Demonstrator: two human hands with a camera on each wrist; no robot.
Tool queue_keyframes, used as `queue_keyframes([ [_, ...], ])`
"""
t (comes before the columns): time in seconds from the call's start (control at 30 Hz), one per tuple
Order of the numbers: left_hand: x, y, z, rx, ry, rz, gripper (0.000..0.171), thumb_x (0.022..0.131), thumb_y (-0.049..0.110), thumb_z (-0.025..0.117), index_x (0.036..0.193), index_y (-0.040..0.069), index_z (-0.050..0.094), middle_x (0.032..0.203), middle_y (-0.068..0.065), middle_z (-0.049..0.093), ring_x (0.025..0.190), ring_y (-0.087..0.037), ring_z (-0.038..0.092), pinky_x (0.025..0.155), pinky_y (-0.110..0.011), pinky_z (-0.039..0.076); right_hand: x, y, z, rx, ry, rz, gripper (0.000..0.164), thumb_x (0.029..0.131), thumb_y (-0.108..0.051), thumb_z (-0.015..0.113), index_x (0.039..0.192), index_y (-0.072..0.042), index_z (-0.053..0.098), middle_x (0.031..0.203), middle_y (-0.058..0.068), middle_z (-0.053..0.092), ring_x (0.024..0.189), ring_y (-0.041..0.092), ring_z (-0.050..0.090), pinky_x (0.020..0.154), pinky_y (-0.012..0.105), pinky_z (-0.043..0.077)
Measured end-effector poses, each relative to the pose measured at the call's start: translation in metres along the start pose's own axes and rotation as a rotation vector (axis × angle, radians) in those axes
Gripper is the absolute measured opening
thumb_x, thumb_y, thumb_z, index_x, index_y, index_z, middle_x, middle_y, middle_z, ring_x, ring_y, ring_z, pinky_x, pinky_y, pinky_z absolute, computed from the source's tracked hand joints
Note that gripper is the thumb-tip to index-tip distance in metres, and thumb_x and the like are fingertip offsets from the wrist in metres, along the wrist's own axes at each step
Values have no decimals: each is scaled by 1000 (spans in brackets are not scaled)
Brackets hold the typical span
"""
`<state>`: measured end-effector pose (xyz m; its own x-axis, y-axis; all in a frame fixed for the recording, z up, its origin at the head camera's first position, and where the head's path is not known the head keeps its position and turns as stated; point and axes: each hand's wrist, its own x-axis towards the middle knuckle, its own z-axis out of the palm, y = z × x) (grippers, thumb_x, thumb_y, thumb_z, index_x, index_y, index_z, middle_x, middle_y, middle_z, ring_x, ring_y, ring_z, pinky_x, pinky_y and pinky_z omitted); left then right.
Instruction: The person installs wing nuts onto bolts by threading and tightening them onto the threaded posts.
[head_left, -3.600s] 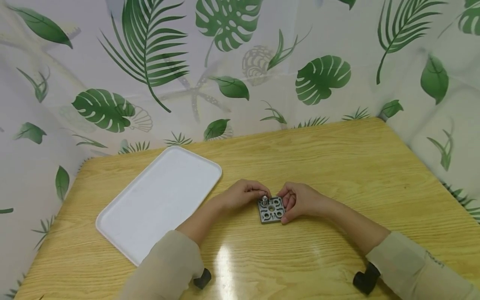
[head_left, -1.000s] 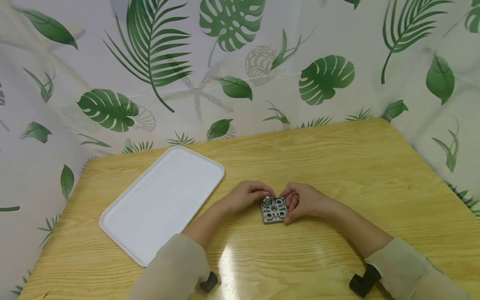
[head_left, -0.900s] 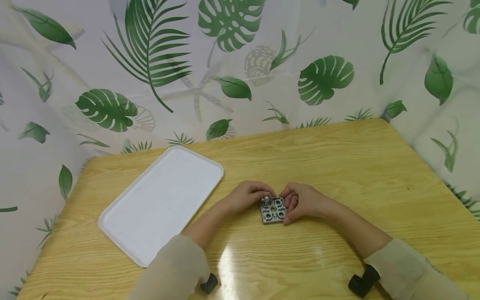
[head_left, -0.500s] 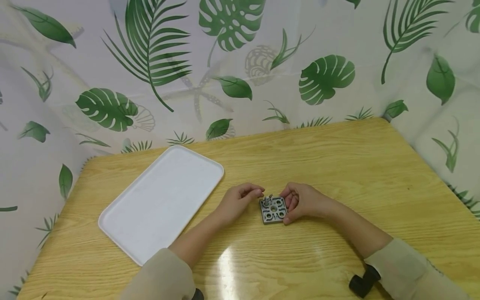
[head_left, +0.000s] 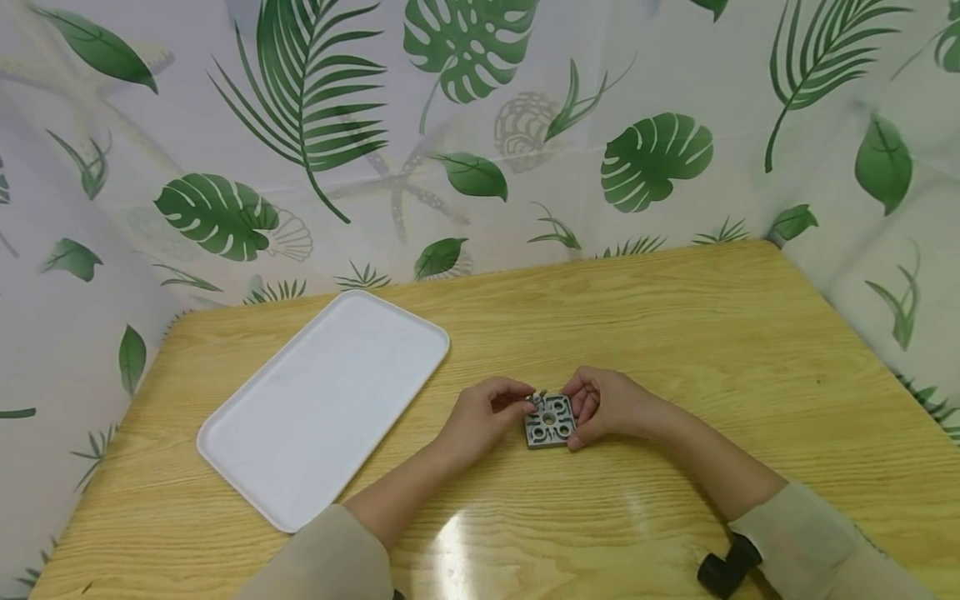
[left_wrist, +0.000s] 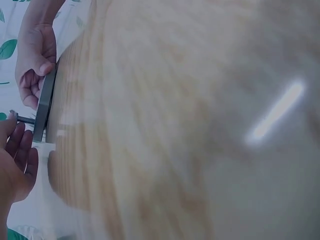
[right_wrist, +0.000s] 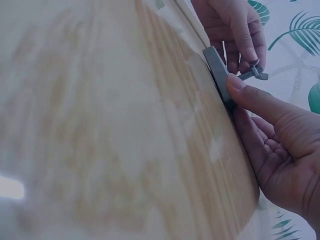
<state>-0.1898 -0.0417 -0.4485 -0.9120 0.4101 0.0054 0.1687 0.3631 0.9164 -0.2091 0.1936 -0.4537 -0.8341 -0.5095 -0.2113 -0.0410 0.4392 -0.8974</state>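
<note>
Table [head_left: 712, 333]: yellow wood, grain running broadly left to right, varnish glossy enough to throw back a bright streak of light [head_left: 452, 550] near the front. Small dark speck toward the right side, a short dark mark at the near left. Far corners rounded. Printed cloth [head_left: 517, 208] rises behind the far edge and on both sides: whitish, with green palm fronds and split leaves, plus faint starfish and shells; light creases across it.

White tray [head_left: 322, 408], rectangular, rounded corners, low rim, lying aslant on the left half of the table, well apart from the metal block.

Metal block [head_left: 550, 433]: square, grey, grooved, with round holes. It lies flat on the table, right of the tray, between the two hands. A screw [head_left: 539, 400] with a winged head stands up from its far left corner; cannot tell how deep it sits.

Left hand [head_left: 472, 421]: thumb and fingers pinching the screw's head. Right hand [head_left: 618, 408]: fingers curled, gripping the block's right edge, thumb at the near right corner.

Beige sleeves [head_left: 810, 542] on both forearms; black fitting [head_left: 727, 567] below the right cuff. Wrist views dimmer, the wood blurred.
</note>
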Motion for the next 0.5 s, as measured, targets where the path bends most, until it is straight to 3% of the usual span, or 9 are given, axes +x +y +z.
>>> queue_keyframes([
  [0.5, 10, -4, -4, 26, -24, -2, 20, 97, 22, 55, 109, 13, 67, 107, 1, 67, 105, -12, 59, 94, -29, 46, -2, -3, 0, 9, -9, -13, 67, 62, -8, 88, 113, 10, 50, 87, 11, 60, 73, 17, 60, 64, 23, 52],
])
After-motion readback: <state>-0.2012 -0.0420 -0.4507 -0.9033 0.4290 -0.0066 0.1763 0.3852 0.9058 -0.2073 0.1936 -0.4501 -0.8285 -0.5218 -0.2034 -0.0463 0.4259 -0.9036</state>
